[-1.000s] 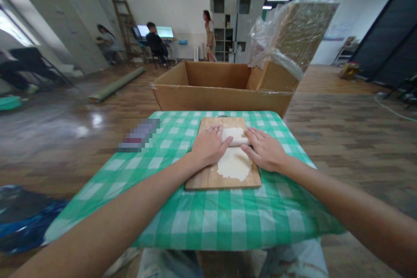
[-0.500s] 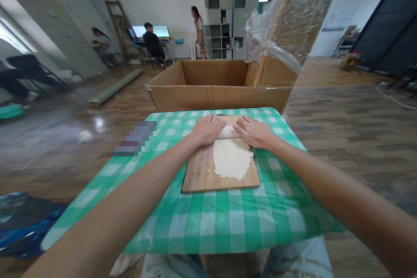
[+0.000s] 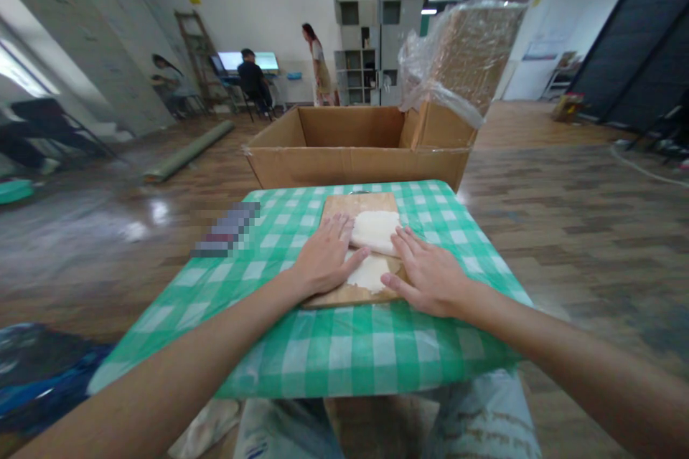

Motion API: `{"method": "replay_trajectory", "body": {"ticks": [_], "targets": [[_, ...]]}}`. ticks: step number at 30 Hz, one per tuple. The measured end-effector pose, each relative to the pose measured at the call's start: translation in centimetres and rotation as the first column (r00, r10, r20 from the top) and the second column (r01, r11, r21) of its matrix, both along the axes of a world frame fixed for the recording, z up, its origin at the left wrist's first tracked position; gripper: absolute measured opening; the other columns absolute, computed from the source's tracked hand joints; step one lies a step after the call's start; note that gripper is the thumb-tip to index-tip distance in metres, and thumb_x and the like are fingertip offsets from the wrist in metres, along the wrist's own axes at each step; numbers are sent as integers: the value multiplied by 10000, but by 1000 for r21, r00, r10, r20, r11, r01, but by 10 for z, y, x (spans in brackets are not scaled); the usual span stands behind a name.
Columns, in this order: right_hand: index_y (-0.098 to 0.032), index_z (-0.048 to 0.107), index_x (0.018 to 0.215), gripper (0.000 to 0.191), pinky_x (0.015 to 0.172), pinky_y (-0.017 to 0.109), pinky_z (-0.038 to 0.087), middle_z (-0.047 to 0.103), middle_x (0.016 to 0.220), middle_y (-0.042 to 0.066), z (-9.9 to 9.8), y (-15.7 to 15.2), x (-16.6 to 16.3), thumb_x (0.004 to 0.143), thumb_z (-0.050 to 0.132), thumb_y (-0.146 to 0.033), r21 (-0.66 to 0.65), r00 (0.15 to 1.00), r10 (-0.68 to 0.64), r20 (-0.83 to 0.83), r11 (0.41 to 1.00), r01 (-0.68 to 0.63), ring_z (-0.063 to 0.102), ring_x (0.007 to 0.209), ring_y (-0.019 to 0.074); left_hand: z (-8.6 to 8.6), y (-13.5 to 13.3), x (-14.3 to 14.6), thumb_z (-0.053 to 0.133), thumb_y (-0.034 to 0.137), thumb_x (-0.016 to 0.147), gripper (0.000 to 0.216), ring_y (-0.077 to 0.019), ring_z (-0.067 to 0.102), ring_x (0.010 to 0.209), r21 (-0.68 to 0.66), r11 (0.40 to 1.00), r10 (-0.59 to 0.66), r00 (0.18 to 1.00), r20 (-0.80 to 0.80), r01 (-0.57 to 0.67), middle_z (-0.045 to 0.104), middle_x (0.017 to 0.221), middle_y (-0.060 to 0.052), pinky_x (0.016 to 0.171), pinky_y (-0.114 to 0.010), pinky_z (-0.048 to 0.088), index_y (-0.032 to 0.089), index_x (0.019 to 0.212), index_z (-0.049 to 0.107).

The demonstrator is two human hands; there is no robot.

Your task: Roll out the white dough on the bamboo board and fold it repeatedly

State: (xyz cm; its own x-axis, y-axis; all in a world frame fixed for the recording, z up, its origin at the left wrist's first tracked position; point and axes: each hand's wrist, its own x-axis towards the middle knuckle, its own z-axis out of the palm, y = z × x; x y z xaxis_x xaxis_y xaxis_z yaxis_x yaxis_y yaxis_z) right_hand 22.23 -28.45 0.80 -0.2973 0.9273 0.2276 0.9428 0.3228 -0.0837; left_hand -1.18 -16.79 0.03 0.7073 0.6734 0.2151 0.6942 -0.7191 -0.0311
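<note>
A thin sheet of pale dough (image 3: 375,224) lies on a wooden cutting board (image 3: 336,205) in the middle of the table. Across the dough runs a short, whitish rolling pin (image 3: 377,247), its ends hidden under my hands. My left hand (image 3: 326,251) rests flat over the pin's left end, fingers stretched forward and thumb pointing inward. Over the right end lies my right hand (image 3: 428,269), also open, with its fingers extended and thumb apart. Dough shows both beyond the pin and on its near side.
A green-and-white checked cloth (image 3: 344,355) covers the table. A blurred-out flat object (image 3: 226,229) is at its left edge. Behind the table stands a large cardboard box (image 3: 349,166) with plastic wrap. Several people are farther back, one at a desk with screens (image 3: 250,79).
Both hands have come toward me with the rolling pin, from the dough's far edge to its nearer part. The far part of the dough is now uncovered. The view has shifted slightly.
</note>
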Motion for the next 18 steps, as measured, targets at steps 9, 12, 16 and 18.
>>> {"method": "replay_trajectory", "body": {"ticks": [9,12,16,18], "targets": [[-25,399,1611,891,1268,519,321,404,1657,214,-11,33,10,1066,158,-687,-12,998,-54,-42,998,54,292,1585,350,-1,13,3,211,669,1062,852,-315,416,1532,-23,999,-25,1000,15,25,497,1604,-214,1315,-470,162,22,1560,456],[-81,419,1616,794,1303,529,245,448,1645,165,-16,62,27,1093,121,-600,2,999,-24,-23,1000,24,271,1597,318,-1,36,18,171,663,1066,840,-310,413,1533,-69,998,4,1000,31,-2,500,1610,-190,1306,-493,165,55,1568,461],[-189,519,1558,653,1303,583,204,473,1645,89,-22,102,52,1111,158,-499,-13,998,28,50,1000,-28,244,1607,325,1,67,37,164,616,1080,756,-310,411,1528,-61,998,6,999,47,-3,534,1589,-158,1272,-518,209,126,1504,553],[-217,533,1539,600,1288,625,200,456,1659,69,-22,119,60,1115,187,-461,-30,995,49,81,998,-47,251,1603,342,2,80,45,187,583,1087,692,-326,446,1496,-39,999,-6,1000,11,7,563,1560,-150,1232,-525,273,168,1432,620]]}}
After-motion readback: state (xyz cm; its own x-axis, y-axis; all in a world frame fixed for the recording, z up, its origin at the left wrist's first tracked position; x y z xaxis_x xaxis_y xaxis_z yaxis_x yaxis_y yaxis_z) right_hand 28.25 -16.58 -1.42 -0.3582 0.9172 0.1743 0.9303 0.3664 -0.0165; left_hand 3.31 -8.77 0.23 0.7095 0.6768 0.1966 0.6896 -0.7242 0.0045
